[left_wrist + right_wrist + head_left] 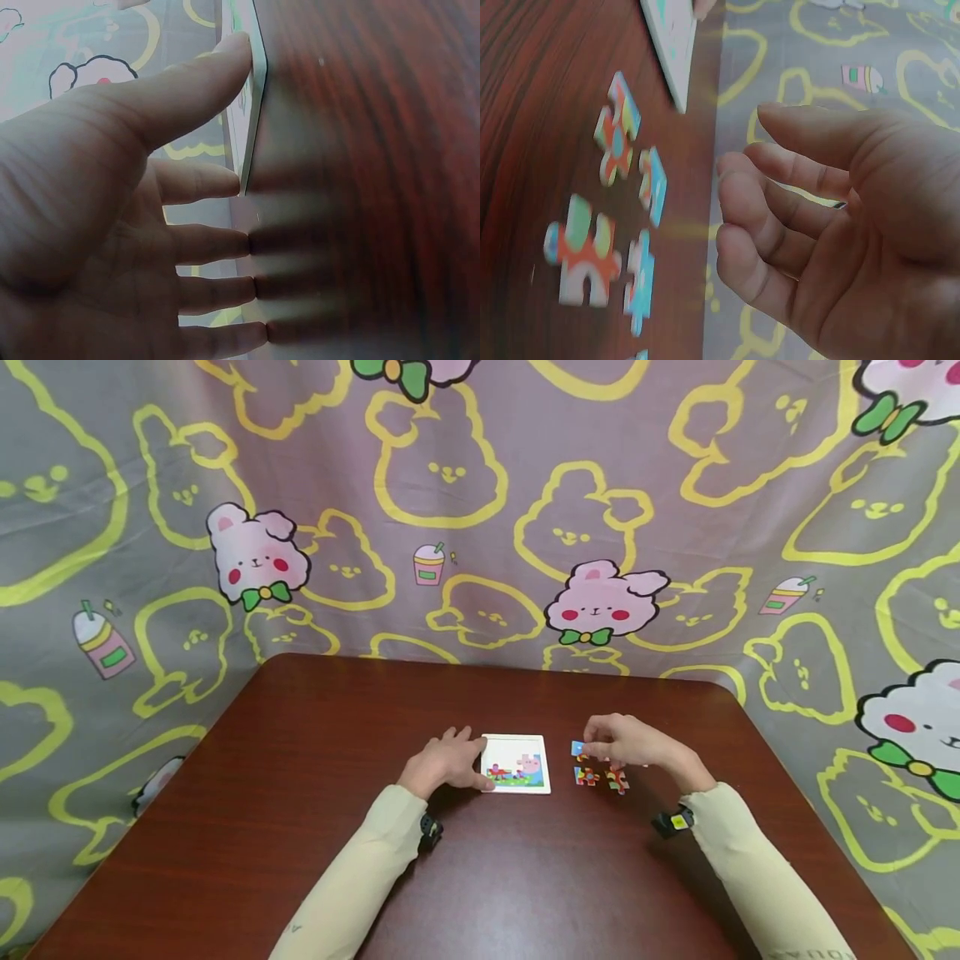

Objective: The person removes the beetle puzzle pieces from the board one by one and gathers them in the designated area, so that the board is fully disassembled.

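A white puzzle tray (pixel 501 748) lies on the table with part of a cartoon picture along its bottom and right side; its upper left is plain white. My left hand (pixel 448 760) is at the tray's left side. In the left wrist view the thumb (pixel 199 90) rests on the tray's rim, the index fingertip touches its corner, and the other fingertips stand on the table. Over the loose puzzle pieces (pixel 585 776) to the tray's right hovers my right hand (pixel 626 743). Its fingers (pixel 742 206) are loosely bent, thumb apart, nothing visible between them.
Several loose pieces lie close together, including an orange and green one (pixel 585 255) and a blue-edged one (pixel 640 281); the right hand partly covers them in the head view. Around the dark wooden table (pixel 337 718) hangs a patterned curtain (pixel 480 510).
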`<state>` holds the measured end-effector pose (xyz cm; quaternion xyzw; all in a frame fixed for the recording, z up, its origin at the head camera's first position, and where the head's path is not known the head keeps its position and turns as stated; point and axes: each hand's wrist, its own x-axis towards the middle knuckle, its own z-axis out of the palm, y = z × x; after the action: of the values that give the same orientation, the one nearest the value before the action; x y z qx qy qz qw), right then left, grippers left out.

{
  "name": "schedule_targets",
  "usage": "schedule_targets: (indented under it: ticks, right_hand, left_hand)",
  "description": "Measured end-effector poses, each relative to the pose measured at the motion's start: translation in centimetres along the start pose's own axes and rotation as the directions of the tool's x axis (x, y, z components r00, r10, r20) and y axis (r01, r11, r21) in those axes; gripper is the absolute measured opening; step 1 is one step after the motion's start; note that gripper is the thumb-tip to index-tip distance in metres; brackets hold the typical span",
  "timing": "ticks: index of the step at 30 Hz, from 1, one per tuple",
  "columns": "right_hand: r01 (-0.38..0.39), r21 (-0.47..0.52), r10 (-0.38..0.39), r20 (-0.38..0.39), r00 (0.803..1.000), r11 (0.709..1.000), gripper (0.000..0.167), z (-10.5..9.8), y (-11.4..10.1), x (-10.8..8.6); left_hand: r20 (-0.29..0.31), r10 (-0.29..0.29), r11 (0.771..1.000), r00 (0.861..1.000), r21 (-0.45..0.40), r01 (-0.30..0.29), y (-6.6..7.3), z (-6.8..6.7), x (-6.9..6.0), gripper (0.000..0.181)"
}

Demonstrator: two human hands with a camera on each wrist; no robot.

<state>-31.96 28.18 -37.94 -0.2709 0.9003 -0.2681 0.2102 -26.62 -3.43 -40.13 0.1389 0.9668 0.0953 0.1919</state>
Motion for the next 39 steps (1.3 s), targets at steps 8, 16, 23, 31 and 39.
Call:
schedule_targets:
  ticks: [8,16,23,31,39]
  right_hand:
    - [0.054,-0.042,-0.053,0.019,0.998,0.998,0.017,1.8,-2.1,2.0]
    - [0.077,-0.118,-0.075,0.014,0.997,0.99,0.028,3.4,-2.9,3.7]
    - [0.076,-0.118,-0.075,0.014,0.997,0.99,0.03,3.9,-3.1,4.3]
    - [0.095,-0.129,-0.089,0.056,0.994,0.987,0.031,4.8,-3.3,5.0]
    - [0.082,-0.151,-0.075,0.052,0.996,0.985,0.027,5.3,-3.8,5.2]
  left_hand:
    - [0.017,-0.006,1.0,1.0,-0.019,0.007,0.0,-0.2,-0.1,0.085]
    - [0.022,-0.008,0.999,1.0,-0.049,0.009,0.0,-0.3,-0.3,0.085]
    - [0.019,-0.005,0.999,1.0,-0.033,0.006,0.0,-0.3,-0.3,0.085]
    - [0.017,-0.009,1.0,1.0,-0.007,0.009,-0.1,-0.1,0.0,0.086]
    - [0.002,-0.007,1.0,1.0,-0.006,0.007,-0.1,-0.1,0.0,0.086]
